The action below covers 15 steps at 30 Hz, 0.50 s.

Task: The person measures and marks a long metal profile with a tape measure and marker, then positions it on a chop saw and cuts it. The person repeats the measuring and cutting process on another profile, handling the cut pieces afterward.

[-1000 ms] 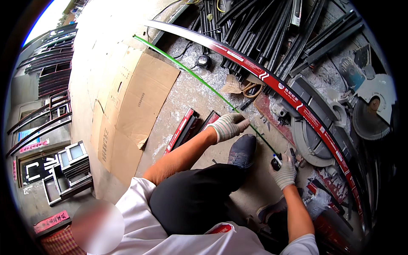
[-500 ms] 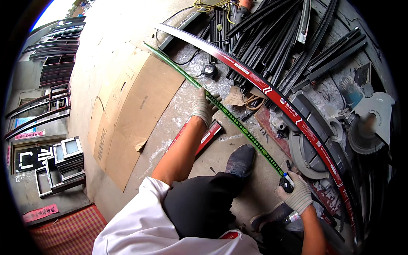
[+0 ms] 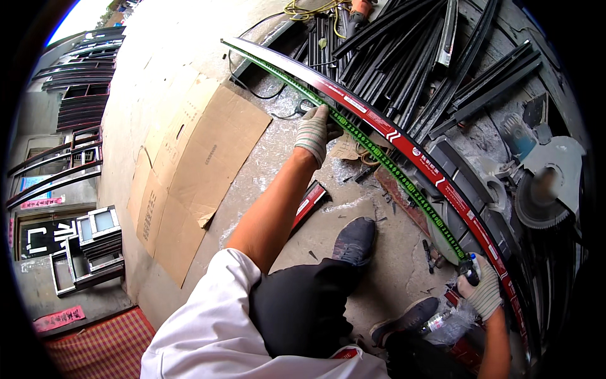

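Note:
A long green tape measure blade (image 3: 385, 165) is stretched along a long metal profile with red film (image 3: 404, 142). My left hand (image 3: 315, 129), in a knit glove, presses the blade against the profile near its middle. My right hand (image 3: 483, 290), also gloved, holds the black tape measure case (image 3: 468, 271) at the near end of the blade, beside the profile. My dark shoe (image 3: 355, 241) rests on the concrete floor below the blade.
A heap of black metal profiles (image 3: 416, 57) lies at the top. A chop saw with round blade (image 3: 543, 196) stands at the right. Flattened cardboard (image 3: 189, 164) covers the floor on the left. A short red-taped profile piece (image 3: 309, 202) lies under my left arm.
My left hand has slid farther up along the tape blade, away from me, and the blade now lies tight along the red-filmed profile. My right hand has stayed with the case.

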Available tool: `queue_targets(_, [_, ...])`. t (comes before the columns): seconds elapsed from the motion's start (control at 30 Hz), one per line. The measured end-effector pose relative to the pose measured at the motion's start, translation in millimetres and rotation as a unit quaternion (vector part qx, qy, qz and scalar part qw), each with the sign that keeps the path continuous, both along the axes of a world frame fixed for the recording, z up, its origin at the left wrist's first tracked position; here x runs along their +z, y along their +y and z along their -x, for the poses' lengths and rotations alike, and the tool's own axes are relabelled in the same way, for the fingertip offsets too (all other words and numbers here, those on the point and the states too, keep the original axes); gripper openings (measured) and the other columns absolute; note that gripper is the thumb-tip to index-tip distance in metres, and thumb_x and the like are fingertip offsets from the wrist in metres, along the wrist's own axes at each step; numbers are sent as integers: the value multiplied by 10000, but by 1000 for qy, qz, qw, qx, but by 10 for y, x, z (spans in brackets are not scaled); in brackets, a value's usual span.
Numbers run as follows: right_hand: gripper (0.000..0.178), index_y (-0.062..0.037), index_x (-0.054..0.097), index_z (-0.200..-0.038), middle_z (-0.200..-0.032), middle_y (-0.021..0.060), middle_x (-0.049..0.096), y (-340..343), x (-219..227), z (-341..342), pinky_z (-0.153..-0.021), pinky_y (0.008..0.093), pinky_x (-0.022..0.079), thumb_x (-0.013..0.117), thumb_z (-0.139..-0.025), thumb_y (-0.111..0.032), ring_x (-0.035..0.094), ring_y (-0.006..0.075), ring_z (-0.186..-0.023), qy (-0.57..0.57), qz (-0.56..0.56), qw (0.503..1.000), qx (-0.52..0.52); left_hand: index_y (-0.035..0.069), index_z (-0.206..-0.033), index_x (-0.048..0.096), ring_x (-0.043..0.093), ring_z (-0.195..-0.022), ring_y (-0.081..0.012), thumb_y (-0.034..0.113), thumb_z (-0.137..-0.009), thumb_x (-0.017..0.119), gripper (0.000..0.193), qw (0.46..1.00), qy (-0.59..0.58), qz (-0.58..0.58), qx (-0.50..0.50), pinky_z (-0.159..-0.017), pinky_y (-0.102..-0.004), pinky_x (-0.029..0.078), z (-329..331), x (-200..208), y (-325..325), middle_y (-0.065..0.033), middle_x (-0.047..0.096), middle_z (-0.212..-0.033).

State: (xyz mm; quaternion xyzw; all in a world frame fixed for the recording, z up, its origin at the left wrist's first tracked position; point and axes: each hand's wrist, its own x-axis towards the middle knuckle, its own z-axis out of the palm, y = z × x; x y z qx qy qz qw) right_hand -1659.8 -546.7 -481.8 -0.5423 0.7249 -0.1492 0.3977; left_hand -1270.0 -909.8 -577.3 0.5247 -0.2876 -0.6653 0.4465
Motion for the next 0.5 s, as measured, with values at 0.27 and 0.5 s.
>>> queue_targets(0.27, [588, 25, 592, -1280, -1034, 220, 642, -99, -208, 449, -879, 424, 541, 741, -744, -165, 663, 352, -947, 55, 66, 996, -11, 62, -1131, 594, 688, -689, -226, 291, -1064, 544, 244, 997, -31, -32, -58, -637, -341, 614, 289, -67, -144, -106, 671, -949])
queue_targets(0.5, [590, 1, 589, -1296, -1060, 230, 649, -279, -432, 503, -897, 431, 534, 733, -752, -179, 660, 368, -965, 49, 69, 996, -2, 65, -1096, 628, 676, -615, -227, 287, -1062, 546, 239, 991, -83, -34, -100, -604, -362, 603, 195, -213, -411, -95, 695, -826])
